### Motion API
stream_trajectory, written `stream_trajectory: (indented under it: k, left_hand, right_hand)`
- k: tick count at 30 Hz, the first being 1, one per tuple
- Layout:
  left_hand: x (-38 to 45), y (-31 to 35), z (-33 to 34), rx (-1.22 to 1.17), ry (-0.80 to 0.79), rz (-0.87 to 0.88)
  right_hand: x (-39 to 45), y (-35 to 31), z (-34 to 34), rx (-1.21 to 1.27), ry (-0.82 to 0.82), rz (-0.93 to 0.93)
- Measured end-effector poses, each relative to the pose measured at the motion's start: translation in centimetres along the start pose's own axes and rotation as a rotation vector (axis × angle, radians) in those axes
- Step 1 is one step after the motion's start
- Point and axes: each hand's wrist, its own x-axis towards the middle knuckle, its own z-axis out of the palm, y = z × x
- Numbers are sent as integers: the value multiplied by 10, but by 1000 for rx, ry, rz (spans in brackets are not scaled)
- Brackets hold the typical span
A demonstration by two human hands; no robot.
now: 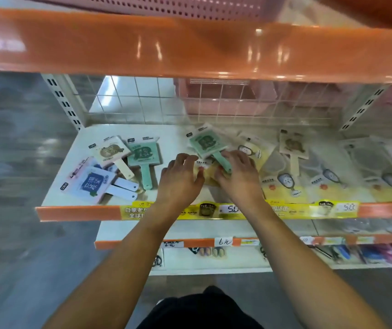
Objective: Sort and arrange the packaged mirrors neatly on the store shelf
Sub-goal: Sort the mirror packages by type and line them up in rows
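Packaged hand mirrors lie scattered on the white shelf (109,131). My right hand (239,175) grips the handle of a green mirror (205,142) in the shelf's middle, lifting it over a yellow pack (208,174). My left hand (179,179) hovers just left of it, fingers curled, thumb touching the yellow pack. At the left lie another green mirror (144,154), a cream mirror (112,150) and a blue-and-white mirror (92,184) over white-handled ones. A cream mirror (293,147) and several yellow packs (287,184) lie to the right, blurred.
An orange shelf edge (190,48) overhangs close above. A wire grid back panel (142,100) closes the rear, with a pink basket (216,98) behind it. Yellow price labels (233,210) run along the front lip. Lower shelves hold small goods (368,254).
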Motion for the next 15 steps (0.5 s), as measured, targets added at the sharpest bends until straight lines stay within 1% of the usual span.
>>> stream_trajectory:
  k: [4, 10, 15]
  left_hand:
    - [1, -3, 0, 11, 11, -17]
    - [6, -9, 0, 16, 12, -76]
    - [9, -13, 2, 33, 7, -92]
  right_hand:
    - [6, -1, 2, 23, -45, -2]
    - [37, -9, 13, -47, -211, 24]
    - [51, -9, 27, -77, -216, 2]
